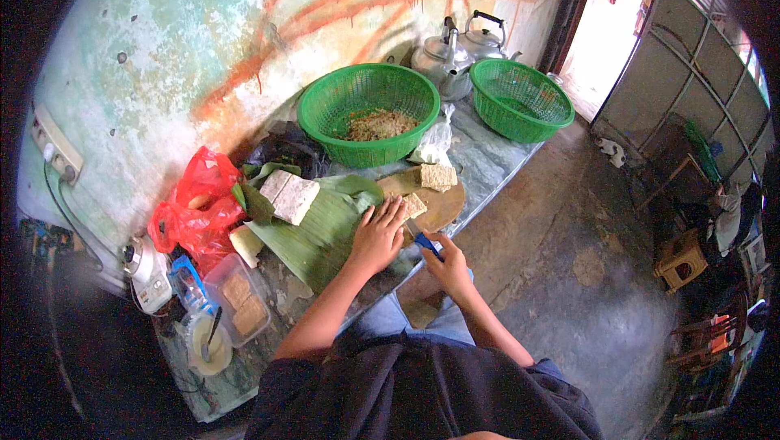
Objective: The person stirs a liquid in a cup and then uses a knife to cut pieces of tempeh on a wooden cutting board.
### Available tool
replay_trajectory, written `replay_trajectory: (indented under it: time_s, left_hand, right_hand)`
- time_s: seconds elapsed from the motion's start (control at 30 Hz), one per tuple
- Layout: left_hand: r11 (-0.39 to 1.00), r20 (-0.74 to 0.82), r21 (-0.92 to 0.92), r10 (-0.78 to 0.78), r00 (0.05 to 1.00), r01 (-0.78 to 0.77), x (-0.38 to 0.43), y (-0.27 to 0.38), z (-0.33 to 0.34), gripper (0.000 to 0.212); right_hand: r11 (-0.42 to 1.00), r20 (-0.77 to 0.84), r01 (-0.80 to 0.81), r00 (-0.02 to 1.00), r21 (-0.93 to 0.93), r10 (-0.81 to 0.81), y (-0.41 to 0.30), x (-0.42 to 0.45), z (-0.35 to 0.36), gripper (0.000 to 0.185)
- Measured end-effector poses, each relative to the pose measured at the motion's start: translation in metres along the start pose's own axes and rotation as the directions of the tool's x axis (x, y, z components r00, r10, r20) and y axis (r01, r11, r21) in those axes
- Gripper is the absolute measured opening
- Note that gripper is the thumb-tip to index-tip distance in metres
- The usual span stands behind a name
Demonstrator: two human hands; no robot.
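Observation:
My right hand (449,264) is closed on the blue handle of a knife (426,244), whose blade points at a piece of tempeh (414,205) on a round wooden board (448,211). With its fingers against that piece, my left hand (379,236) lies flat at the board's left edge. Several tempeh slices (437,177) are stacked at the far side of the board. To the left, white-coated tempeh blocks (289,195) rest on a banana leaf (317,245).
Beyond the board stand a green basket (368,153) with shredded food, another green basket (518,126) and metal kettles (442,62). At left are a red plastic bag (201,208), a clear plastic container (262,318) with brown pieces, and a batter bowl (210,364) with a spoon.

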State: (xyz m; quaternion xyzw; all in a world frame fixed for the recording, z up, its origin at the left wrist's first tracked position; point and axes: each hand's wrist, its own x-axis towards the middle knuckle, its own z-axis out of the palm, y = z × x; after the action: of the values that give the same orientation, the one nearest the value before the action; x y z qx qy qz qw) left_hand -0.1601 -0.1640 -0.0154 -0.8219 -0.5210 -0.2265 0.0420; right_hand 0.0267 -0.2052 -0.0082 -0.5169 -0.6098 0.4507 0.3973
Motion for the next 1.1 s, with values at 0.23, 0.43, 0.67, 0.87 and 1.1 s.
replay_trajectory:
  time_s: [0.23, 0.43, 0.67, 0.87, 1.1]
  left_hand:
    - [1.0, 0.075, 0.004, 0.003, 0.997, -0.003, 0.001, 0.002, -0.007, 0.061]
    - [0.999, 0.029, -0.025, -0.043, 0.999, 0.044, -0.005, 0.004, -0.023, 0.063]
    - [0.999, 0.154, 0.027, -0.044, 0.987, 0.04, -0.03, 0.011, -0.027, 0.069]
    - [0.999, 0.131, 0.04, -0.036, 0.991, 0.031, -0.028, 0.013, -0.022, 0.071]
    - [0.999, 0.13, 0.02, -0.044, 0.991, 0.042, -0.029, 0.012, -0.024, 0.071]
  right_hand:
    - [0.999, 0.008, -0.053, 0.999, -0.008, 0.053, -0.001, -0.003, -0.003, 0.036]
    - [1.0, -0.014, 0.004, 1.0, 0.008, -0.004, 0.013, 0.0, -0.003, 0.034]
    - [0.998, 0.008, -0.062, 0.998, -0.014, 0.062, 0.0, -0.001, -0.005, 0.033]
    - [0.988, -0.028, 0.153, 0.988, -0.012, -0.154, 0.027, 0.015, 0.0, 0.035]
    - [1.0, 0.025, -0.01, 1.0, -0.013, 0.01, 0.001, 0.001, -0.003, 0.034]
